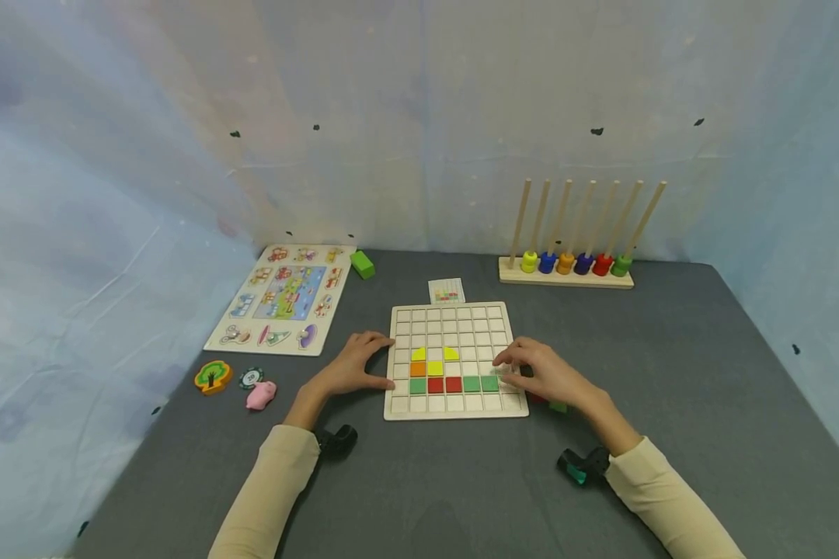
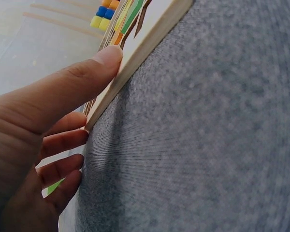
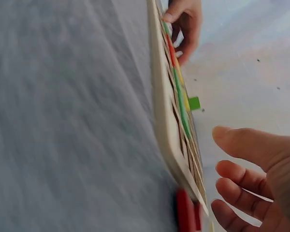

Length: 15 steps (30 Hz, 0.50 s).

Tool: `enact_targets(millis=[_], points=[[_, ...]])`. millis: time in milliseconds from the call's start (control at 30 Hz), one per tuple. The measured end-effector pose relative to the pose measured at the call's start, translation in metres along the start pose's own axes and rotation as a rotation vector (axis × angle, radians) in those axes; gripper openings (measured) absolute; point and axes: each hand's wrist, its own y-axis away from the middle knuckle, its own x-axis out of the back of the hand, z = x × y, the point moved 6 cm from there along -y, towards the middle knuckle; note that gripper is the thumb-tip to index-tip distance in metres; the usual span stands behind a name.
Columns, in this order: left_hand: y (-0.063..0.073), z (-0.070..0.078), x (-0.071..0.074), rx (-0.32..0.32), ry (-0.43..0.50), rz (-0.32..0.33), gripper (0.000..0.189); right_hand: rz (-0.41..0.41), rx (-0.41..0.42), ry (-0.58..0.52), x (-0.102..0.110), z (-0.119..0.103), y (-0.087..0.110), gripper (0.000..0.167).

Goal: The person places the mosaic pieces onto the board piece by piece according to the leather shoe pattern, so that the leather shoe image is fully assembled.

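Observation:
A wooden grid board [image 1: 450,324] lies flat, with green, red, orange and yellow tiles [image 1: 435,368] in its lower rows. My left hand [image 1: 349,365] touches its left edge with thumb and fingertips, the fingers spread; the left wrist view shows the thumb [image 2: 108,58] at the rim. Over the board's right side hovers my right hand [image 1: 541,373], fingers loosely bent. In the right wrist view a gap shows between its thumb [image 3: 227,137] and fingers, with nothing held. Red pieces [image 3: 185,210] lie beside the board's right edge, partly hidden by this hand in the head view.
A small pattern card [image 1: 447,289] lies behind the board. Back right stands a peg rack [image 1: 566,279] with coloured beads. At left are a picture puzzle board [image 1: 217,341], a green block [image 1: 363,265], an orange tree piece [image 1: 213,377], a round chip [image 1: 251,377] and a pink pig [image 1: 261,395].

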Motion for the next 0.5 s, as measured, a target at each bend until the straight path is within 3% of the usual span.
enact_targets(millis=[233,500], points=[[0.000,0.001,0.000,-0.001,-0.007,0.005,0.081,0.046,-0.103,0.000,0.020,0.010,0.011,0.031],[0.000,0.001,0.000,0.000,-0.006,0.002,0.081,-0.002,-0.145,-0.006,0.029,0.022,0.027,0.035]])
